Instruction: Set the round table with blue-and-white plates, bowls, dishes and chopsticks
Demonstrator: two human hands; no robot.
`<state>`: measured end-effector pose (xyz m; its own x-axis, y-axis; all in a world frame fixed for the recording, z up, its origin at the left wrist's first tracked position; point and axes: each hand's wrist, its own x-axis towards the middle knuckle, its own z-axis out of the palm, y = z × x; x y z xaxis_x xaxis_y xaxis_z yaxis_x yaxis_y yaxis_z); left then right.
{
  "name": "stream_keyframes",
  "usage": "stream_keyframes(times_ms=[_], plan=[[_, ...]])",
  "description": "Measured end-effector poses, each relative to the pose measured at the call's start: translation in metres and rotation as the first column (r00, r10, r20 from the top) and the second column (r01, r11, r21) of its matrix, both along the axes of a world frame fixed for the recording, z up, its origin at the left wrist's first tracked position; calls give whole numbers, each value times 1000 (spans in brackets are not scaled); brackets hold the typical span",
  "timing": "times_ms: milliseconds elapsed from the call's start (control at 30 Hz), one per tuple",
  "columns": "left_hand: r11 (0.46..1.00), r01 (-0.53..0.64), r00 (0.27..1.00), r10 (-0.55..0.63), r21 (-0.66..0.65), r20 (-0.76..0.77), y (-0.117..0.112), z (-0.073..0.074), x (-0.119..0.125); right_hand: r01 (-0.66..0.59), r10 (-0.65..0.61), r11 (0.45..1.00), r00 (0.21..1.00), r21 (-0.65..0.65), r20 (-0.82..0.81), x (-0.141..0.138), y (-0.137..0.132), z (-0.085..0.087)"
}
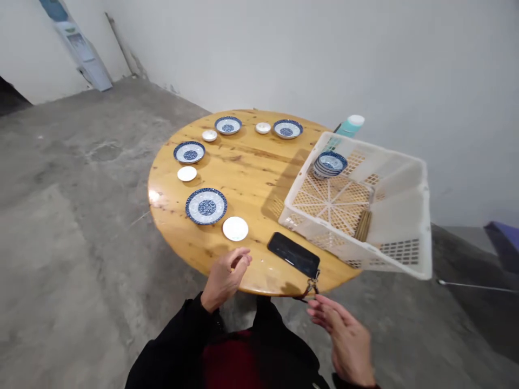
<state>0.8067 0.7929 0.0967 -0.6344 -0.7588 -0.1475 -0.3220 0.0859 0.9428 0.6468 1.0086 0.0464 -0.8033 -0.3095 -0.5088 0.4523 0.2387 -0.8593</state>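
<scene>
My left hand (pixel 225 276) hovers over the near edge of the round wooden table (pixel 251 178), its fingers curled loosely with nothing in them, just below a small white saucer (pixel 235 228). Below the table edge is my right hand (pixel 344 337), fingers stretched out and empty, close to the keyring hanging from a black phone (pixel 293 254). A blue patterned plate (pixel 206 206) lies beside the saucer. More blue plates (pixel 189 152) (pixel 227 125) (pixel 287 128) and small white saucers (pixel 187 173) (pixel 210 135) (pixel 263 127) are laid around the table's rim.
A white plastic crate (pixel 399 254) sits on the table's right side, overhanging the edge, with a stack of blue bowls (pixel 330 163) and chopsticks (pixel 364 225) inside. A teal bottle (pixel 349 126) stands behind it. Bare concrete floor surrounds the table; a white wall is behind.
</scene>
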Motion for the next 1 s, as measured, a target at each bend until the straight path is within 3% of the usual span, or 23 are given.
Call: stream_keyframes(times_ms=[100, 233, 333, 533, 733, 1000], plan=[[999, -44, 999, 43, 24, 33, 5, -7, 57, -220, 229, 971, 969, -97, 95, 68, -39, -1], [991, -113, 993, 110, 67, 38, 11, -9, 112, -503, 539, 834, 830, -226, 142, 127, -81, 5], [980, -156, 988, 152, 128, 38, 13, -8, 137, -620, 660, 747, 735, -240, 157, 149, -99, 1], [953, -235, 970, 217, 193, 110, -3, -16, 169, -691, 715, 699, 671, -184, 196, 171, -137, -25], [954, -236, 967, 212, 185, 145, -56, -22, 184, -751, 767, 638, 600, -173, 227, 193, -197, -47], [971, -170, 973, 138, 169, 187, -157, -5, 199, -717, 751, 660, 623, -224, 219, 207, -312, -48]])
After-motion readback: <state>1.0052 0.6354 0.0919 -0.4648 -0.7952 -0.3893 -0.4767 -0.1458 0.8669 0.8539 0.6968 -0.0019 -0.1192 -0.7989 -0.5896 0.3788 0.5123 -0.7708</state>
